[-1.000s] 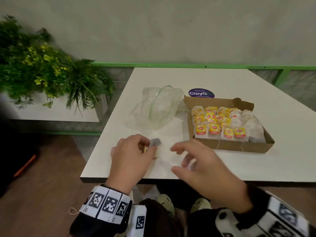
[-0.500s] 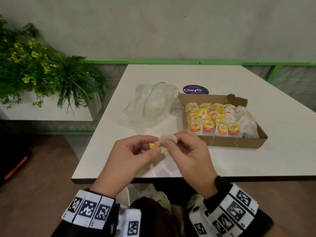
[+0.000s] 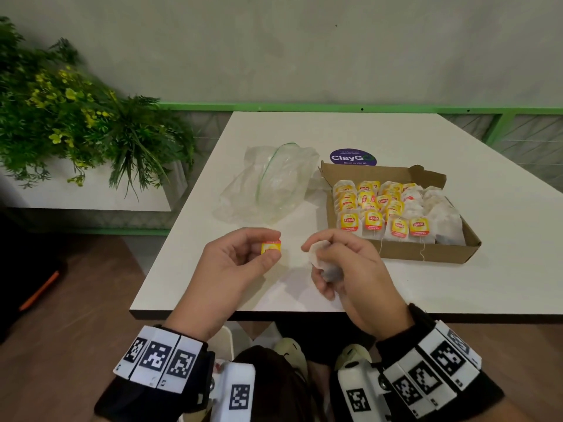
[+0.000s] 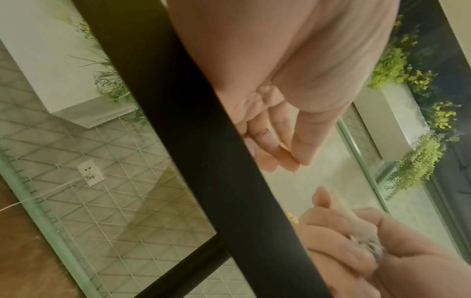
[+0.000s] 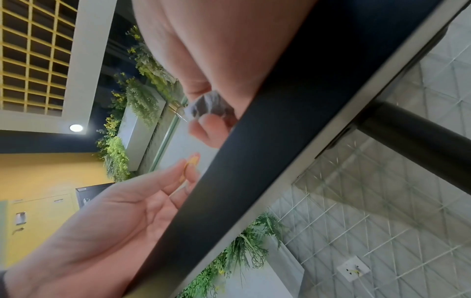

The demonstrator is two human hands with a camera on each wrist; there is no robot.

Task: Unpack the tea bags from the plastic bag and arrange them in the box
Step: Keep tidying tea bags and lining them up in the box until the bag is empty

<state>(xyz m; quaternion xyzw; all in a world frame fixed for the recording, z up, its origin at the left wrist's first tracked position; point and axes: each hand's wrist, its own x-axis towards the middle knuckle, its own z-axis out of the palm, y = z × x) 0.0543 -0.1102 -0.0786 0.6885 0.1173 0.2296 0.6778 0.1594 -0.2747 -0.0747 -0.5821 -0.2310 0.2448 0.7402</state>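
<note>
My left hand (image 3: 268,249) pinches the small yellow paper tag (image 3: 270,247) of a tea bag between thumb and forefinger, above the near part of the white table (image 3: 502,278). A hand's width to the right, my right hand (image 3: 320,260) grips the white pouch of the tea bag (image 3: 323,260), its fingers curled round it. In the right wrist view the pouch (image 5: 209,106) shows grey beside the thumb, and the tag (image 5: 190,163) sits in the other hand's fingers. The cardboard box (image 3: 426,252) holds several rows of tea bags (image 3: 373,219). The clear plastic bag (image 3: 274,181) lies crumpled to the box's left.
A round purple sticker (image 3: 352,157) lies on the table behind the box. A planter with green foliage (image 3: 76,126) stands off the table's left side. The table's near edge (image 3: 274,315) runs just under my wrists.
My hands met over the table's near edge, each taking one end of a tea bag. They have since drawn apart, the left with the tag and the right with the pouch.
</note>
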